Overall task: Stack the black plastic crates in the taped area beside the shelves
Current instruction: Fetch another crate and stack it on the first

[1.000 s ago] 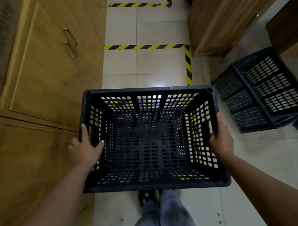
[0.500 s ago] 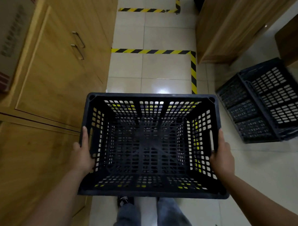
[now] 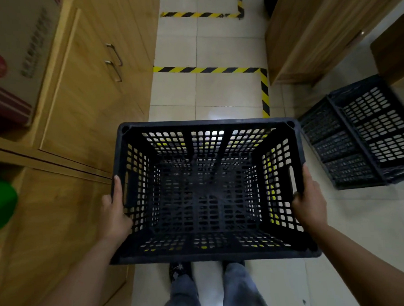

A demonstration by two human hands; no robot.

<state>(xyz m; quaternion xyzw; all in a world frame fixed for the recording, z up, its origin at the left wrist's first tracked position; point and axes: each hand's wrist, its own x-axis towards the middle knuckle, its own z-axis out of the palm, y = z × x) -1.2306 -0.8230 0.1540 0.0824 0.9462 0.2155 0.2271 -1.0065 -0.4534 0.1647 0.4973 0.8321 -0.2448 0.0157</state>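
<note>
With the left hand [image 3: 113, 208] and right hand [image 3: 309, 201] each gripping a side of the crate [image 3: 211, 253] (held above the feet, short of the striped tape [image 3: 207, 69]), it could clip the cupboard [image 3: 86, 92] close on its left and slip.

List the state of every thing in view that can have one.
Black perforated plastic crate: upright, empty, held off the floor.
Left hand: grips the crate's left wall.
Right hand: grips its right wall.
Second black plastic crates: tipped on their side on the floor.
Wooden cabinet doors: closed.
</note>
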